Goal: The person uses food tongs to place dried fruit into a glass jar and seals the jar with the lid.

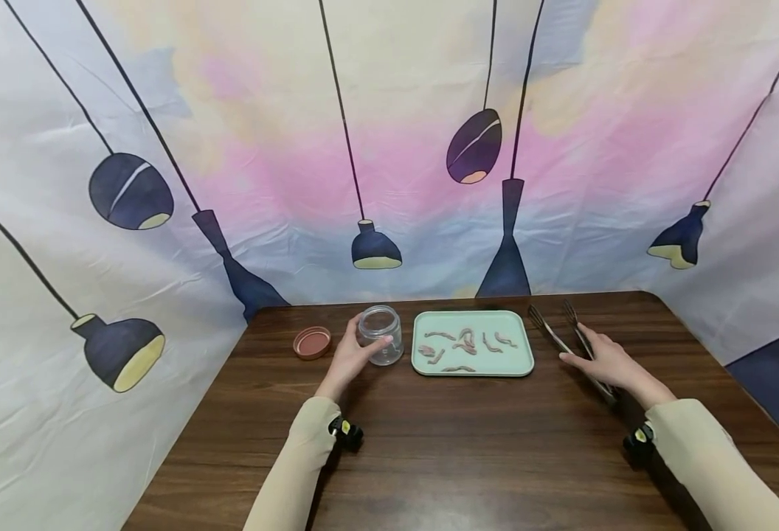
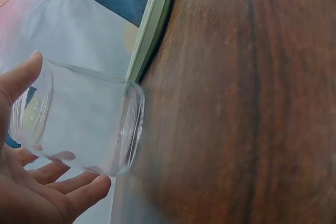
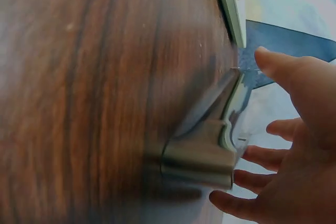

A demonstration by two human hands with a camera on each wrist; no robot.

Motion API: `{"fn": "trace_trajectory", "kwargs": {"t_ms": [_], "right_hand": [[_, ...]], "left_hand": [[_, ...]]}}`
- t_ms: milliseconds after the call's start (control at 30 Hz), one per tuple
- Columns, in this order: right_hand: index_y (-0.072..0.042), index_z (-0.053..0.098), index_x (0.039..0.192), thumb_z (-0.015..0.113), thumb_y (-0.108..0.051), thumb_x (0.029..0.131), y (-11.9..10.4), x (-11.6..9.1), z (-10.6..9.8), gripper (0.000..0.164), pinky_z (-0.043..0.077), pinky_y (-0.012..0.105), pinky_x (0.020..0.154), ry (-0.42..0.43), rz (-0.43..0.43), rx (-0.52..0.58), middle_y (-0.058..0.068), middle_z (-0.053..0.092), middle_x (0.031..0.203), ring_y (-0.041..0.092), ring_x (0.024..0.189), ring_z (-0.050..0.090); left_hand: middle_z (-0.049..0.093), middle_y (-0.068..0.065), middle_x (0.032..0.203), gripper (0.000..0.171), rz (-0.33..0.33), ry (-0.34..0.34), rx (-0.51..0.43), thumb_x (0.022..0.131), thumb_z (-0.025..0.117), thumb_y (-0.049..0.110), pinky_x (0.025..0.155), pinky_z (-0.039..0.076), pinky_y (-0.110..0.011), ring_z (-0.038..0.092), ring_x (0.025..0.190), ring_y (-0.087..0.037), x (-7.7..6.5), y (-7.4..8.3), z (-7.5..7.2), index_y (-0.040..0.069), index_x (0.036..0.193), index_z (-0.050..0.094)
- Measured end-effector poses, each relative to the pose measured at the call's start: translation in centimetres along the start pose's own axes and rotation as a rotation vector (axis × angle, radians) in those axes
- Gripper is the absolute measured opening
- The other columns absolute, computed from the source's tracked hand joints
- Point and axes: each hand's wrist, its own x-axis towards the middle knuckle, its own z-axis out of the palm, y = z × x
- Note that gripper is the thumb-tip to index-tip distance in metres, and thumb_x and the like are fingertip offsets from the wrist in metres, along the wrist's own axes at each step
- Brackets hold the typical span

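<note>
My left hand [image 1: 350, 354] holds a clear jar [image 1: 386, 348] upright on the table, thumb across its near side and fingers along its left. In the left wrist view the jar [image 2: 86, 119] lies between the thumb and the curved fingers; no lid is on it. Over a pair of metal tongs [image 1: 598, 385] hovers my right hand [image 1: 611, 361], fingers spread. The right wrist view shows these tongs [image 3: 199, 156] beside the fingertips, with no finger curled round them. Between the hands, a pale green tray [image 1: 516, 363] bears several thin, brownish-pink, worm-like pieces [image 1: 467, 341].
A reddish-brown round lid [image 1: 312, 343] lies left of the jar. Everything stands toward the back of the dark wooden table [image 1: 456, 442]. Behind its far edge hangs a cloth backdrop [image 1: 416, 147] printed with lamps.
</note>
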Motion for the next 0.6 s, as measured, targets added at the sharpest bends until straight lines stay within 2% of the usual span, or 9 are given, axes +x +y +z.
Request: {"fn": "trace_trajectory", "kwargs": {"t_ms": [167,300,600], "right_hand": [[0.023,0.010,0.150,0.061,-0.054,0.097,0.1,0.6,0.4,0.107,0.030,0.074,0.100,-0.028,0.042,0.012,0.052,0.016,0.147,0.068,0.131,0.022],[0.025,0.006,0.148,0.065,-0.052,0.095,0.1,1.1,0.9,0.111,0.030,0.072,0.101,-0.026,0.070,0.003,0.054,0.014,0.145,0.068,0.131,0.022],[0.027,0.003,0.146,0.061,-0.035,0.100,-0.4,1.6,1.7,0.097,0.034,0.070,0.099,0.003,0.104,-0.031,0.055,0.017,0.142,0.067,0.128,0.029]], "left_hand": [[0.044,-0.018,0.151,0.098,-0.026,-0.020,-0.009,0.082,0.082,0.050,0.108,0.035,-0.059,0.040,0.140,-0.039,0.1,0.2,-0.1,0.018,0.157,0.029],[0.041,-0.020,0.152,0.097,-0.038,-0.037,-0.047,0.083,0.083,0.046,0.110,0.034,-0.059,0.037,0.142,-0.039,0.3,0.3,-0.1,0.015,0.157,0.028],[0.038,-0.020,0.154,0.096,-0.061,-0.027,-0.098,0.084,0.083,0.042,0.110,0.034,-0.058,0.034,0.143,-0.042,0.0,0.3,-0.2,0.014,0.157,0.028]]}}
